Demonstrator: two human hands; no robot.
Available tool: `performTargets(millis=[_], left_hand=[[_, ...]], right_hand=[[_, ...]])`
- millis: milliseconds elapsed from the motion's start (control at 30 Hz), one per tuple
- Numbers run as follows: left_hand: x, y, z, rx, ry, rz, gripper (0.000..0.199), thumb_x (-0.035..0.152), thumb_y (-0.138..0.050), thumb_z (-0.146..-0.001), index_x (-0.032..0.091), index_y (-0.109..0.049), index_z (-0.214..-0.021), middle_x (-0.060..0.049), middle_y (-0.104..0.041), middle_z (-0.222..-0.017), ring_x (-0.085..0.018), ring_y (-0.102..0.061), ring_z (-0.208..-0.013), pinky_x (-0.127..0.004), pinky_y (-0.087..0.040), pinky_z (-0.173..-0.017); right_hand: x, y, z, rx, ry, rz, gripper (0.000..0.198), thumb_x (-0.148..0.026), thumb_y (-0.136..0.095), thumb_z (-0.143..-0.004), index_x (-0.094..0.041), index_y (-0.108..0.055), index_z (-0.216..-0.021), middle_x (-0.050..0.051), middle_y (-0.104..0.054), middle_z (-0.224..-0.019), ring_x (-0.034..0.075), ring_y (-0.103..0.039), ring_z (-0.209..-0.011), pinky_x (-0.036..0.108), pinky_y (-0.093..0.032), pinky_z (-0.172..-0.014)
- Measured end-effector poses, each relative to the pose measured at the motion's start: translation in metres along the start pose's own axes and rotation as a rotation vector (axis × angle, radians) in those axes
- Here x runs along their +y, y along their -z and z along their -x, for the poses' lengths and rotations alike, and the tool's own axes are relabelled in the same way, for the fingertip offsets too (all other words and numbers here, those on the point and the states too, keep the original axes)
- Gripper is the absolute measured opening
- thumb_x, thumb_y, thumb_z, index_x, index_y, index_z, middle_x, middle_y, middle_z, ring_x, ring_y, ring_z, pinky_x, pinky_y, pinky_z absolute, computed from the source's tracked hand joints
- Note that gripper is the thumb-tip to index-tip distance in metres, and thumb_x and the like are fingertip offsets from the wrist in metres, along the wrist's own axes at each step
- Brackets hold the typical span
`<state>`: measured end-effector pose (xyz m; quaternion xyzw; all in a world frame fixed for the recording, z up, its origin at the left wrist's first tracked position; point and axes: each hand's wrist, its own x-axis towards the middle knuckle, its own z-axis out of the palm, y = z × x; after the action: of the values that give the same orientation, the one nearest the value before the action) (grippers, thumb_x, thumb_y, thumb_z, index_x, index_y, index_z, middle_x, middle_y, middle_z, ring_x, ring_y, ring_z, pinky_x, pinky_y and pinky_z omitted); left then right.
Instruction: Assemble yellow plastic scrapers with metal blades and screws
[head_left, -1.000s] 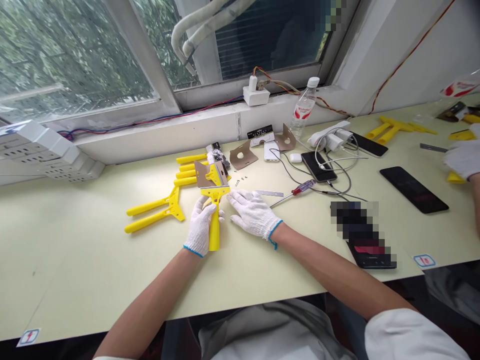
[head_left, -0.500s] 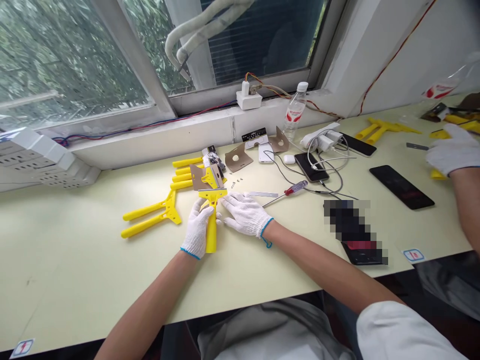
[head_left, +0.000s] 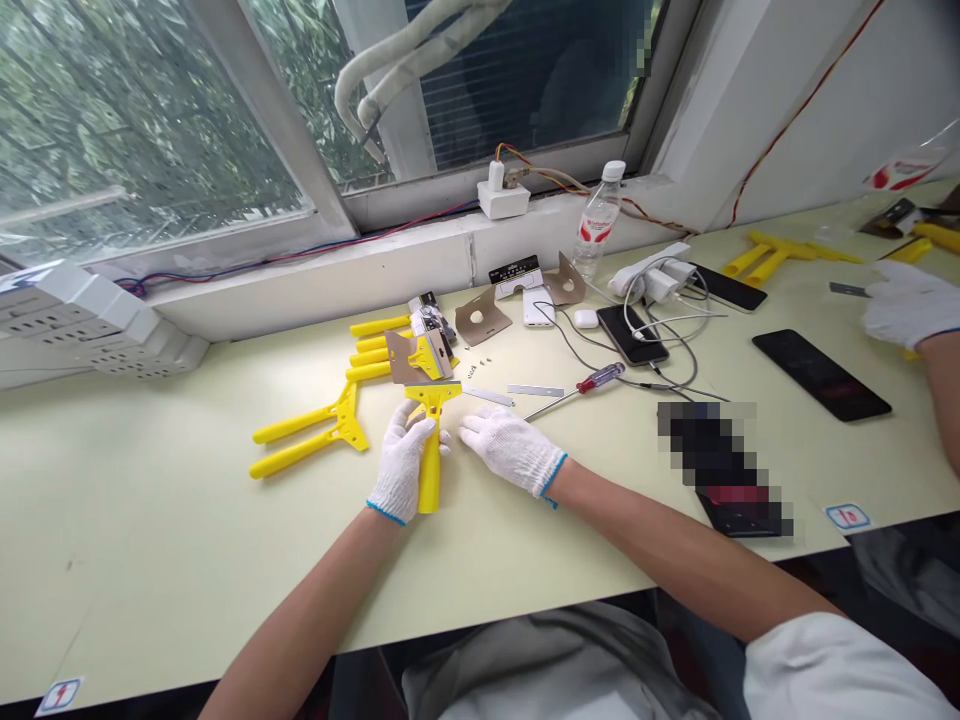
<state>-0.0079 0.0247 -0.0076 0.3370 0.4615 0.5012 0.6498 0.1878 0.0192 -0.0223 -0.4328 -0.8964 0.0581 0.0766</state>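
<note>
From here, I have the left hand point(head_left: 401, 460) wrapped around the handle of the scraper point(head_left: 430, 478), its head pointing away. The right hand point(head_left: 517, 447) sits apart, fingers together; I can't tell whether they pinch anything. I'd keep the handle steady and fingertips clear of the nearby strip's point(head_left: 489, 396) edges.

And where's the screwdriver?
In the head view, the screwdriver lies right of center, just past the right hand, with a metal strip beside its shaft and a phone behind its handle.

Workshop, with screwdriver point(head_left: 601, 377) and yellow scrapers point(head_left: 429, 482)
</note>
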Motion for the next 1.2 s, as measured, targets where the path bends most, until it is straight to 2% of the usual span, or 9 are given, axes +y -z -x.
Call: performTargets(millis=[133,267,400,467,667,800,967,1100,1200], left_hand=[[-0.003,0.000,0.001,0.020,-0.017,-0.029,0.065,0.027,-0.085,-0.079,0.026,-0.054,-0.137,-0.006,-0.065,-0.125,-0.013,-0.070,-0.073,-0.031,-0.062,-0.064],[-0.003,-0.001,0.001,0.028,-0.024,-0.047,0.063,0.027,-0.085,-0.080,0.026,-0.054,-0.135,-0.006,-0.064,-0.124,-0.013,-0.071,-0.074,-0.031,-0.062,-0.065],[-0.003,0.000,0.001,0.029,-0.022,-0.044,0.064,0.027,-0.085,-0.080,0.026,-0.053,-0.136,-0.006,-0.064,-0.123,-0.013,-0.071,-0.074,-0.029,-0.060,-0.062],[-0.003,0.000,0.002,0.023,-0.019,-0.042,0.065,0.027,-0.085,-0.080,0.026,-0.053,-0.137,-0.006,-0.064,-0.123,-0.013,-0.070,-0.073,-0.028,-0.059,-0.061],[-0.004,-0.001,0.002,0.027,-0.017,-0.043,0.064,0.026,-0.085,-0.079,0.027,-0.054,-0.136,-0.005,-0.063,-0.121,-0.013,-0.070,-0.071,-0.028,-0.058,-0.061],[-0.005,-0.002,0.003,0.010,-0.025,-0.067,0.066,0.028,-0.085,-0.078,0.026,-0.055,-0.136,-0.005,-0.065,-0.122,-0.012,-0.070,-0.070,-0.030,-0.060,-0.062],[-0.007,-0.003,0.004,-0.020,-0.051,-0.108,0.066,0.029,-0.084,-0.079,0.025,-0.055,-0.138,-0.004,-0.066,-0.117,-0.013,-0.071,-0.068,-0.031,-0.060,-0.061],[-0.007,-0.004,0.007,-0.065,-0.068,-0.175,0.057,0.028,-0.082,-0.081,0.024,-0.060,-0.134,-0.006,-0.066,-0.121,-0.012,-0.070,-0.066,-0.031,-0.060,-0.061],[-0.009,-0.005,0.010,-0.122,-0.086,-0.261,0.054,0.027,-0.080,-0.083,0.023,-0.064,-0.135,-0.008,-0.066,-0.124,-0.013,-0.071,-0.067,-0.031,-0.061,-0.062]], right_hand=[[-0.002,0.003,0.008,-0.024,0.016,0.022,0.031,-0.008,-0.045,-0.105,-0.014,-0.074,-0.114,0.010,-0.070,-0.116,0.025,-0.061,-0.111,0.038,-0.048,-0.100],[0.006,0.003,0.010,0.050,0.026,-0.034,0.026,-0.012,-0.047,-0.105,-0.017,-0.073,-0.110,0.007,-0.072,-0.110,0.023,-0.060,-0.107,0.037,-0.044,-0.098],[0.019,0.002,0.009,0.189,-0.092,-0.079,0.024,-0.023,-0.050,-0.108,-0.018,-0.073,-0.108,0.007,-0.072,-0.111,0.022,-0.060,-0.105,0.036,-0.041,-0.096],[0.023,0.000,0.009,0.212,-0.145,-0.097,0.022,-0.028,-0.053,-0.107,-0.018,-0.073,-0.104,0.007,-0.072,-0.108,0.022,-0.059,-0.101,0.035,-0.040,-0.093],[0.018,-0.008,0.001,0.184,-0.162,-0.050,0.017,-0.033,-0.061,-0.102,-0.019,-0.070,-0.097,0.008,-0.071,-0.104,0.024,-0.061,-0.102,0.037,-0.039,-0.092],[0.010,-0.007,-0.007,0.137,-0.163,0.057,0.024,-0.032,-0.052,-0.107,-0.017,-0.068,-0.096,0.012,-0.071,-0.109,0.027,-0.062,-0.105,0.038,-0.038,-0.085],[0.006,-0.006,-0.007,0.044,-0.147,0.144,0.031,-0.026,-0.042,-0.110,-0.013,-0.069,-0.101,0.015,-0.069,-0.101,0.031,-0.062,-0.101,0.042,-0.040,-0.084],[0.008,-0.007,-0.003,0.150,-0.174,0.079,0.031,-0.024,-0.041,-0.110,-0.014,-0.070,-0.101,0.015,-0.069,-0.102,0.029,-0.059,-0.094,0.041,-0.041,-0.082],[0.011,-0.006,-0.002,0.239,-0.184,0.026,0.035,-0.028,-0.036,-0.113,-0.014,-0.068,-0.106,0.014,-0.068,-0.107,0.026,-0.059,-0.095,0.041,-0.044,-0.086]])
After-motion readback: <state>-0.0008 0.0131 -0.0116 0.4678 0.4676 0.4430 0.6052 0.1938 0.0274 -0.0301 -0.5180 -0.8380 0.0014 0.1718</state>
